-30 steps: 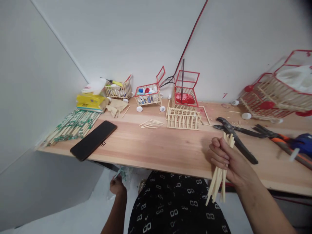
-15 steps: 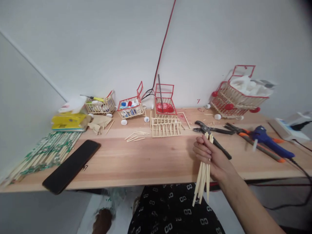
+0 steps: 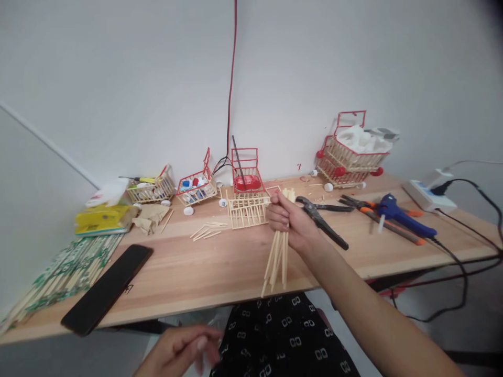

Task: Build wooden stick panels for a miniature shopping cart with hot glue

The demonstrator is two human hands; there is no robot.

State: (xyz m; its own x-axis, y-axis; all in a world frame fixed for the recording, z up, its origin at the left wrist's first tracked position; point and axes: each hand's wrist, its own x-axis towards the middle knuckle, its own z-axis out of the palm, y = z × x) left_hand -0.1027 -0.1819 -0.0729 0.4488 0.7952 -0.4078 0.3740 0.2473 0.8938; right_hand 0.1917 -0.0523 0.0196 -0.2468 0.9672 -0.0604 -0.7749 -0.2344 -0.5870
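My right hand [image 3: 291, 222] is closed round a bundle of thin wooden sticks [image 3: 277, 259], held upright above the wooden table [image 3: 220, 267]. The sticks' lower ends hang past the table's front edge. Just behind the hand lies a small stick-built frame [image 3: 247, 211]. My left hand [image 3: 183, 350] is low at the frame's bottom edge, below the table and beside my lap. It is blurred, with the fingers partly curled, and I cannot make out anything in it.
A black phone [image 3: 106, 288] and wrapped chopsticks [image 3: 63, 272] lie at the left. Small red-and-wood carts [image 3: 194, 188] and a larger cart [image 3: 348, 152] stand along the wall. Black pliers [image 3: 320, 217], a blue glue gun [image 3: 401, 220] and a power strip [image 3: 428, 191] lie right.
My right hand has carried the sticks left, towards the stick frame. My left hand has come up from under the table near my lap. The view has turned to the right.
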